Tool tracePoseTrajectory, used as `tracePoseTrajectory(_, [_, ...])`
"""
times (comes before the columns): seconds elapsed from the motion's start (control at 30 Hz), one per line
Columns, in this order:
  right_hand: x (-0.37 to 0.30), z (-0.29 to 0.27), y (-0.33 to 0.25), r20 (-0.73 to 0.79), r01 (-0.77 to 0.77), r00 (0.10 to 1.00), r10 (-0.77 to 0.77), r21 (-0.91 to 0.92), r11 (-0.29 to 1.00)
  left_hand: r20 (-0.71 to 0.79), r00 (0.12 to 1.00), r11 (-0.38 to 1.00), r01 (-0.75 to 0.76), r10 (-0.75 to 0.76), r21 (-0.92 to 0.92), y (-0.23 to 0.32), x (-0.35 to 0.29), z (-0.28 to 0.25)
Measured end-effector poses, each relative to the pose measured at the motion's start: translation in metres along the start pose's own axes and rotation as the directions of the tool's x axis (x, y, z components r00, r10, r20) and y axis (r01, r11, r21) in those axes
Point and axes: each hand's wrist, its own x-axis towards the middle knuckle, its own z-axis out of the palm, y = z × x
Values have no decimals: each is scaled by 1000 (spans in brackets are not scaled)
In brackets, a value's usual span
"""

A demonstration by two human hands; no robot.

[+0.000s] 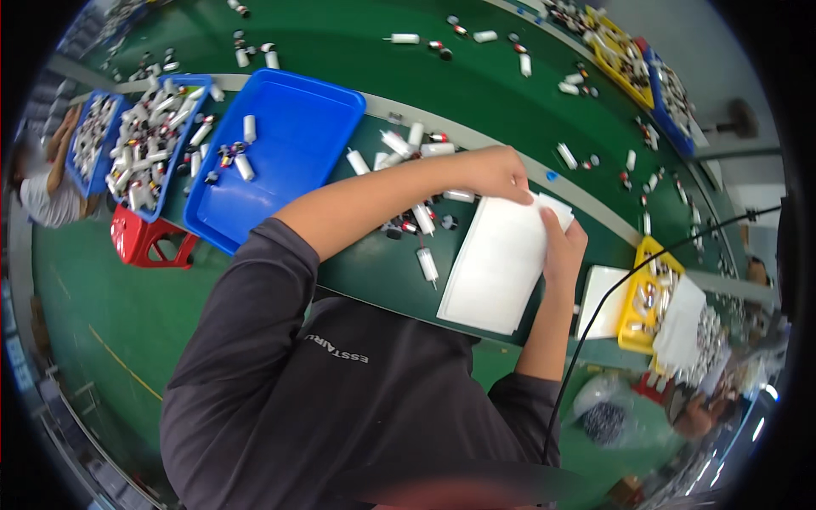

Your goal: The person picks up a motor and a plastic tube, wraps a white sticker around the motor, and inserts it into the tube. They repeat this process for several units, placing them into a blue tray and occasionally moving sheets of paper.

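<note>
A stack of white paper sheets (495, 265) lies slightly fanned on the green worktable in front of me. My left hand (497, 174) reaches across to its far end, with thumb and fingers closed at the top edge. On the right side of the stack, my right hand (564, 248) grips the upper corner, the thumb lying on top. Left of the paper are several small white cylindrical parts (423, 219) with red and black ends, some partly hidden by my left forearm. One such part (427, 267) lies apart, closer to me.
A large blue tray (293, 140) holding a few parts stands left, beside a fuller blue bin (202, 93). Right are another white paper stack (597, 302) and a yellow tray (633, 310). A black cable (625, 276) crosses there. Parts dot the green belt (340, 42). Another person (51, 183) sits far left.
</note>
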Motion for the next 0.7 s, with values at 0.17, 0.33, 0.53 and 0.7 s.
tracePoseTrajectory(0.17, [7,1,-1,-7,51,999,-53,-149,988,-207,978,1000,-5,6,6,7,-8,-55])
tracePoseTrajectory(0.33, [13,-4,-20,-22,62,996,-84,-500,864,-550,834,710,367,35,601,-89,-3,-174])
tracePoseTrajectory(0.53, [12,-4,-15,105,480,704,-702,-799,362,-664,716,447,677,-216,585,-174,-37,-247])
tracePoseTrajectory(0.7, [12,34,-23,299,593,792,-532,-583,555,-686,728,817,400,-8,415,-113,-48,-231])
